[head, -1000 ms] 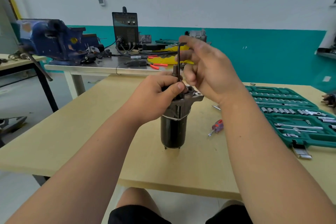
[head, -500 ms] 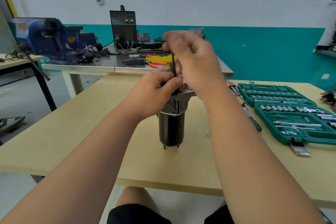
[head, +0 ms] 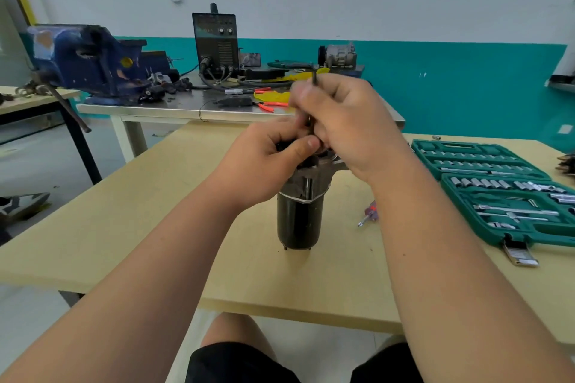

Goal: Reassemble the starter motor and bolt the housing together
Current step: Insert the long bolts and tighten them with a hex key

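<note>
The starter motor (head: 298, 221) stands upright on the wooden table (head: 124, 227), black cylinder below, grey metal housing on top. My left hand (head: 264, 162) grips the housing from the left, thumb across the top. My right hand (head: 345, 124) holds a dark hex key (head: 315, 78) above the housing; only the key's upper tip shows past my fingers. The key's lower end and the bolt are hidden behind my hands.
An open green socket set (head: 497, 190) lies at the right. A small red-handled screwdriver (head: 368, 213) lies just right of the motor. Behind stands a steel bench (head: 174, 109) with a blue vise (head: 90, 62), a black welder box (head: 216, 40) and orange-handled pliers (head: 267, 106).
My right hand has turned the hex key round over the housing, so less of the key shows now. My left hand has kept its grip on the motor.
</note>
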{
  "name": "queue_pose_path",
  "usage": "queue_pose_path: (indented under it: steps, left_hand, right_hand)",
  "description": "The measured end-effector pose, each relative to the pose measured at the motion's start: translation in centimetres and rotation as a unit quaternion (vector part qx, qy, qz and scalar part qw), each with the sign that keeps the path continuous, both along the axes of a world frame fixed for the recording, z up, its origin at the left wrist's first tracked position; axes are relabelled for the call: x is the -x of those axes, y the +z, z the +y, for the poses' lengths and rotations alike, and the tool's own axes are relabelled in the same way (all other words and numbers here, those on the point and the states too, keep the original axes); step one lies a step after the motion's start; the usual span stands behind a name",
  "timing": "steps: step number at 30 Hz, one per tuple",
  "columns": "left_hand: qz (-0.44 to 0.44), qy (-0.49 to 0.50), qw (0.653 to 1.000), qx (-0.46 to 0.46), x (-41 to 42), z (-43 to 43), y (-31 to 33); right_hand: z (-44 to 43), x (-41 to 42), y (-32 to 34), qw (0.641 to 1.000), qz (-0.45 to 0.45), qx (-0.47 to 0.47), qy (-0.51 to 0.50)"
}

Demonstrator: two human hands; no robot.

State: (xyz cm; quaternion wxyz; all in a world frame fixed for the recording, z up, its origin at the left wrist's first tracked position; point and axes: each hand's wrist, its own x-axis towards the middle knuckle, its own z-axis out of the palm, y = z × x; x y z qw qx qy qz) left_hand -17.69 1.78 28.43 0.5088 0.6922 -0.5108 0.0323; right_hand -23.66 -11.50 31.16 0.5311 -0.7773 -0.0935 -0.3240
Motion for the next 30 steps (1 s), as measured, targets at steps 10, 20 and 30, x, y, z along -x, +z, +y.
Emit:
queue_pose_path:
  steps: [10, 20, 30]
  left_hand:
    - [0.028, 0.003, 0.999, 0.016, 0.1, -0.2, -0.2]
    - [-0.017, -0.010, 1.000, 0.004, 0.0, 0.0, -0.1]
    - [-0.010, 0.003, 1.000, -0.004, -0.2, -0.2, 0.0]
  right_hand:
    - [0.7, 0.9, 0.2, 0.981, -0.065, 0.099, -0.157]
    - [0.1, 1.5, 0.5, 0.990, -0.005, 0.124, -0.067]
    - [-2.5, -0.5, 1.3, 0.953, 0.102, -0.166, 0.233]
